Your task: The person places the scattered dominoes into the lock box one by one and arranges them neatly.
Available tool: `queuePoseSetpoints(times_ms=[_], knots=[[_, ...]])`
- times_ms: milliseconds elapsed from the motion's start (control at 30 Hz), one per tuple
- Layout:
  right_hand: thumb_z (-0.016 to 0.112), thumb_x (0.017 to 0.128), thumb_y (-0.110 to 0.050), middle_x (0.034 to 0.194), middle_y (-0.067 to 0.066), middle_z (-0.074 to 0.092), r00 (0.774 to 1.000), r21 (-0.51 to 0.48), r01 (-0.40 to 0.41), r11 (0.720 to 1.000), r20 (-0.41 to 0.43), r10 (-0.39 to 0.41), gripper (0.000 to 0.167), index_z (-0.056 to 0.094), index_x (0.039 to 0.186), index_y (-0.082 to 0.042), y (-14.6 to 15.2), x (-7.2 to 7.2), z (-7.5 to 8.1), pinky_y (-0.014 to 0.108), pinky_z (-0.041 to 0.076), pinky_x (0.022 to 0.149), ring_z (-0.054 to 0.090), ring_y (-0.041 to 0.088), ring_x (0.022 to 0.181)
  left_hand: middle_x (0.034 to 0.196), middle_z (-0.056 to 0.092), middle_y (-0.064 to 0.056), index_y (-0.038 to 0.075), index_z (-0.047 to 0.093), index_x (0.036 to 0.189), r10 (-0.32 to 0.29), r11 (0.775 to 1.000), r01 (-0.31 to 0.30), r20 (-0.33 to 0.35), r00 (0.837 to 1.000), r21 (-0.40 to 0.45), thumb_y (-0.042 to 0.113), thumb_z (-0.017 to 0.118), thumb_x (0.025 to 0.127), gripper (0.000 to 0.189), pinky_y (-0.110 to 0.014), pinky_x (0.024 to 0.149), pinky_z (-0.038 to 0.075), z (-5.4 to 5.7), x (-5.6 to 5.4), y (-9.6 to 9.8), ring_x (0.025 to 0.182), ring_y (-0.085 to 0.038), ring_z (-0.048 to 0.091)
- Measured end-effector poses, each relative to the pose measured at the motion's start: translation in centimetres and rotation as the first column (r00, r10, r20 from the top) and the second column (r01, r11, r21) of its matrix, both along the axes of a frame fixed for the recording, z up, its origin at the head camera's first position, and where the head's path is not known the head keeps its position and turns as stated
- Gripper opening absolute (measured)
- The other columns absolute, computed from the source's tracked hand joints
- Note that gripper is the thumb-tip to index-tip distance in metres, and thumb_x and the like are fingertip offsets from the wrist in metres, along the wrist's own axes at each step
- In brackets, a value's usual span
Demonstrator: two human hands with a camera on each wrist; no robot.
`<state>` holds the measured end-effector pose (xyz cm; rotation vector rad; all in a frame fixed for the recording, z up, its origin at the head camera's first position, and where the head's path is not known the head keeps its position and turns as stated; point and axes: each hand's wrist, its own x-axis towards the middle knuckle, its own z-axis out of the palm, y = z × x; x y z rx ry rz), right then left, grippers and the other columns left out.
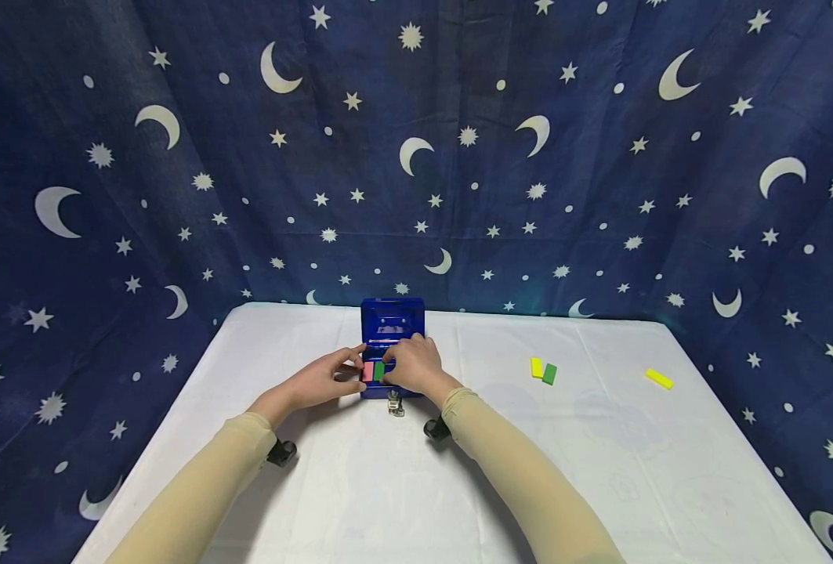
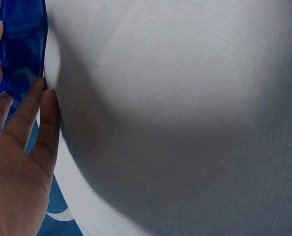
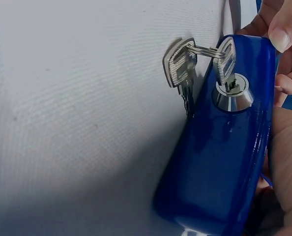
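Note:
A small blue lockable cash box [image 1: 392,317] stands with its lid up at the back of the table. Inside its left part a pink block [image 1: 368,371] and a green block [image 1: 378,370] lie side by side. My right hand [image 1: 416,366] reaches into the box and pinches the green block between thumb and finger. With fairly straight fingers my left hand [image 1: 323,380] touches the box's left side, its thumb at the front left corner. A key [image 3: 225,61] sits in the front lock, and a second key [image 3: 180,63] hangs from it on a ring.
To the right on the white-covered table [image 1: 402,486] lie a yellow block [image 1: 537,367] and a green block [image 1: 550,374] close together. Another yellow block [image 1: 659,379] lies farther right. A dark blue curtain [image 1: 458,196] with moons and stars hangs behind.

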<state>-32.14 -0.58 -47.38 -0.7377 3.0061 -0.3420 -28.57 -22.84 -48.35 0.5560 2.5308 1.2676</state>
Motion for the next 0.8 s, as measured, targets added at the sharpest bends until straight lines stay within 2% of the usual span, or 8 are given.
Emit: queuePoseSetpoints(times_ms=[167,200,300,400,433,567,800], knots=[[0.083,0.081,-0.048,0.112,-0.009,0.073,1.0,0.01,0.003,1.0,-0.002,-0.003,0.039,0.078,0.114,-0.029,-0.03,0.06,0.03,0.037,0.039,0.085,0.048,0.017,0.093,0.165,0.029,-0.008,0.009,0.056,0.116,0.005,1.0,-0.005,0.005,1.0,0.012,0.024,0.073,0.095,0.031,-0.054,0.111,0.04,-0.2,-0.02,0.09,0.13,-0.033,0.056],[0.083,0.081,-0.048,0.112,-0.009,0.073,1.0,0.009,0.003,1.0,-0.002,-0.003,0.039,0.078,0.114,-0.029,-0.04,0.07,0.03,0.037,0.039,0.085,0.048,0.017,0.093,0.165,0.029,-0.009,0.007,0.055,0.116,0.006,1.0,-0.007,0.008,1.0,0.017,0.021,0.073,0.096,0.031,-0.055,0.111,0.039,0.19,0.23,0.24,0.13,-0.035,0.055],[0.083,0.081,-0.049,0.111,-0.009,0.073,1.0,0.008,0.003,1.0,-0.003,-0.003,0.038,0.078,0.114,-0.03,-0.04,0.11,0.03,0.037,0.039,0.085,0.049,0.017,0.093,0.165,0.028,-0.012,0.004,0.055,0.117,0.007,1.0,-0.007,0.01,1.0,0.023,0.019,0.072,0.096,0.031,-0.057,0.112,0.038,0.17,0.28,0.29,0.131,-0.038,0.054],[0.083,0.081,-0.049,0.112,-0.009,0.073,1.0,0.006,0.004,1.0,0.001,-0.004,0.039,0.078,0.114,-0.03,-0.01,0.13,0.03,0.037,0.039,0.085,0.048,0.017,0.093,0.165,0.029,-0.01,0.007,0.055,0.116,0.003,1.0,-0.003,0.003,1.0,0.013,0.021,0.073,0.096,0.03,-0.055,0.111,0.039,0.13,0.22,0.23,0.13,-0.035,0.056],[0.083,0.081,-0.049,0.112,-0.009,0.073,1.0,0.006,0.004,1.0,0.002,-0.004,0.039,0.078,0.115,-0.03,0.0,0.14,0.03,0.037,0.039,0.086,0.048,0.018,0.093,0.165,0.029,-0.008,0.009,0.056,0.116,0.002,1.0,-0.002,-0.001,1.0,0.007,0.024,0.073,0.096,0.03,-0.054,0.111,0.04,-0.31,-0.03,0.07,0.13,-0.033,0.056],[0.083,0.08,-0.05,0.112,-0.01,0.073,1.0,0.001,0.004,1.0,0.003,-0.004,0.039,0.078,0.114,-0.03,0.02,0.08,-0.05,0.038,0.039,0.086,0.048,0.018,0.093,0.164,0.031,-0.005,0.014,0.056,0.114,0.001,1.0,-0.001,-0.006,1.0,-0.006,0.028,0.073,0.095,0.029,-0.051,0.11,0.041,-0.34,-0.1,-0.03,0.129,-0.028,0.058],[0.083,0.08,-0.05,0.113,-0.009,0.073,1.0,-0.005,-0.001,1.0,-0.001,0.001,0.04,0.078,0.114,-0.03,-0.01,-0.09,-0.26,0.039,0.039,0.087,0.048,0.018,0.094,0.165,0.03,-0.004,0.014,0.055,0.114,0.005,1.0,-0.005,0.001,1.0,-0.015,0.029,0.073,0.095,0.03,-0.05,0.111,0.042,-0.24,-0.05,-0.01,0.13,-0.027,0.057]])
